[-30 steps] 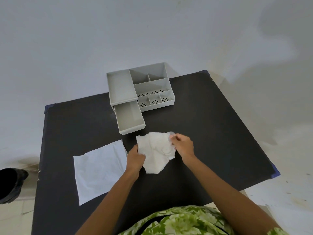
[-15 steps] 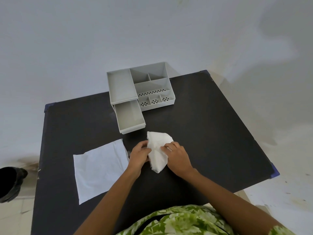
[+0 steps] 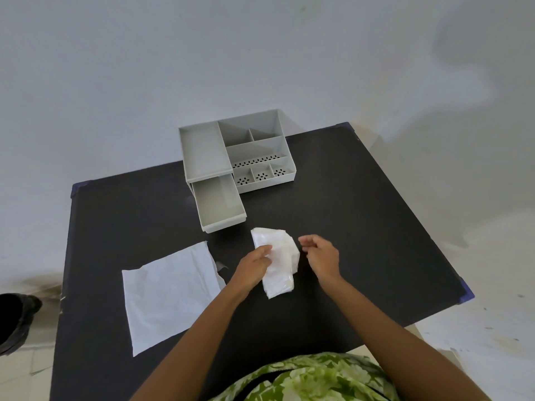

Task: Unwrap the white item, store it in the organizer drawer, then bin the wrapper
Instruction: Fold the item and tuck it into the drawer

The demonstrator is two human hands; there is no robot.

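A crumpled white bundle (image 3: 279, 257) sits on the black table (image 3: 362, 227) just in front of the open drawer (image 3: 220, 205) of the grey organizer (image 3: 240, 151). My left hand (image 3: 254, 266) grips the bundle's left edge. My right hand (image 3: 321, 256) hovers just right of it, fingers loosely curled, holding nothing. Whether the bundle is the item, its wrapper or both, I cannot tell. The drawer looks empty.
A flat white sheet (image 3: 170, 293) lies on the table to the left of my hands. A dark bin (image 3: 14, 319) stands on the floor beyond the table's left edge. The organizer's compartments sit at the table's far side, near the wall.
Both hands were folding the white bundle together. My right hand has let go and drawn a little to the right; my left hand still holds the bundle.
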